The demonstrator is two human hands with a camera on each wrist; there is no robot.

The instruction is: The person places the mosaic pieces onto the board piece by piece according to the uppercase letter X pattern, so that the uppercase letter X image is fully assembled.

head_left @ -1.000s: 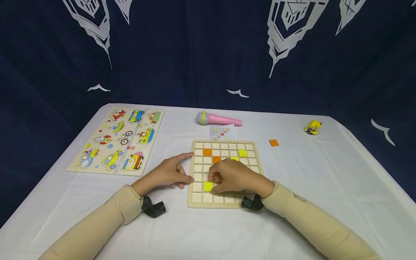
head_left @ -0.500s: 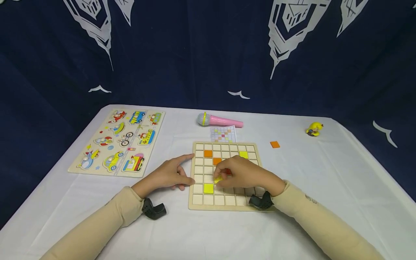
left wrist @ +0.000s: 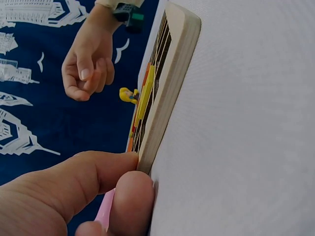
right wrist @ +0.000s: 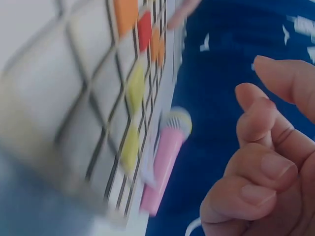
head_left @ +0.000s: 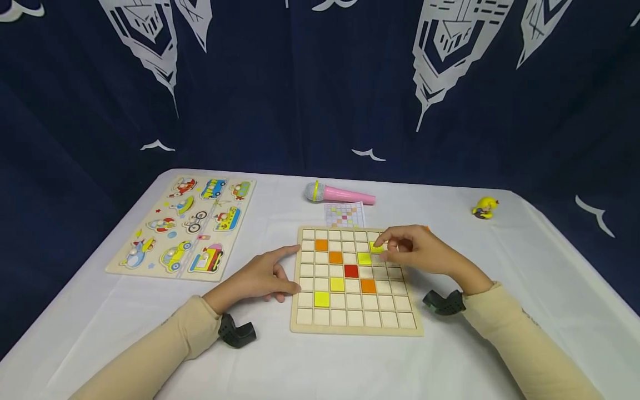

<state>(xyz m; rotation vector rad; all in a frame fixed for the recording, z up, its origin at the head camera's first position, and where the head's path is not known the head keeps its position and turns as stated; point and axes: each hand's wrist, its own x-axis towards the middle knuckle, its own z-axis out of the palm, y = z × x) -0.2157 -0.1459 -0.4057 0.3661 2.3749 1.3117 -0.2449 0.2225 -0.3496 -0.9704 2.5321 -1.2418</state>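
A wooden grid board [head_left: 357,330] lies on the white table, with several yellow and orange tiles and one red tile [head_left: 351,271] in its squares. My left hand [head_left: 260,276] rests at the board's left edge, index finger and thumb spread along it; the left wrist view shows two fingertips against the wooden side. Over the board's upper right, near a yellow tile [head_left: 377,248], hovers my right hand [head_left: 425,250]. Its fingers are loosely bent with a gap to the thumb, and nothing shows between them in the right wrist view. A loose orange tile [head_left: 426,228] is mostly hidden behind that hand.
Behind the board lie a small printed grid card [head_left: 345,215] and a pink toy microphone [head_left: 345,194]. A vehicle puzzle board [head_left: 231,240] is at the left. Far right stands a small yellow figurine [head_left: 485,208]. A dark blue curtain [head_left: 300,89] hangs behind the table.
The right hand has set a yellow tile into a square at lower left, let go, and moved up and right, uncovering the red tile and an orange one. The left hand has stayed put.
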